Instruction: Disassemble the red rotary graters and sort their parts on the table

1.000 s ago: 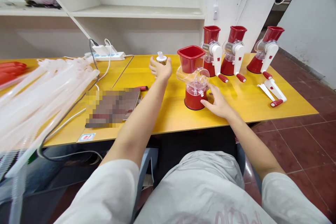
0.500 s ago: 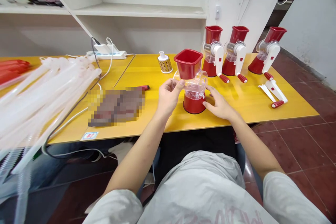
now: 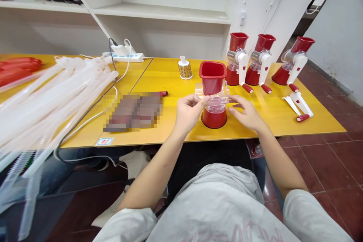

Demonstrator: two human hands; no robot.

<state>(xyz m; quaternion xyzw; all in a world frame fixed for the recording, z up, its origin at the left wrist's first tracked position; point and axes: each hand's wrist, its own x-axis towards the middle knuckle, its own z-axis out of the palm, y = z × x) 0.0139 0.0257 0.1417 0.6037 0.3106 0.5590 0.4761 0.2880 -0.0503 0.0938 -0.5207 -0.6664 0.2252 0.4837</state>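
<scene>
A red rotary grater body (image 3: 212, 79) with a clear plastic barrel housing stands on the yellow table (image 3: 176, 121) in front of me. My left hand (image 3: 188, 111) grips the clear housing on its left side, thumb and fingers closed on it. My right hand (image 3: 247, 112) rests against the housing's right side with fingers stretched out. A perforated metal drum blade (image 3: 185, 69) with a white cap stands alone on the table behind.
Three assembled red graters (image 3: 262, 58) with white crank handles stand at the back right. A loose white crank handle (image 3: 299, 104) lies near the right edge. A heap of clear plastic bags (image 3: 48, 94) covers the left. A power strip (image 3: 124, 55) and cables lie at the back.
My left hand let go of the drum blade at the back and came to the grater's clear housing. The grater body has been turned, and my right hand rose from its base to the housing.
</scene>
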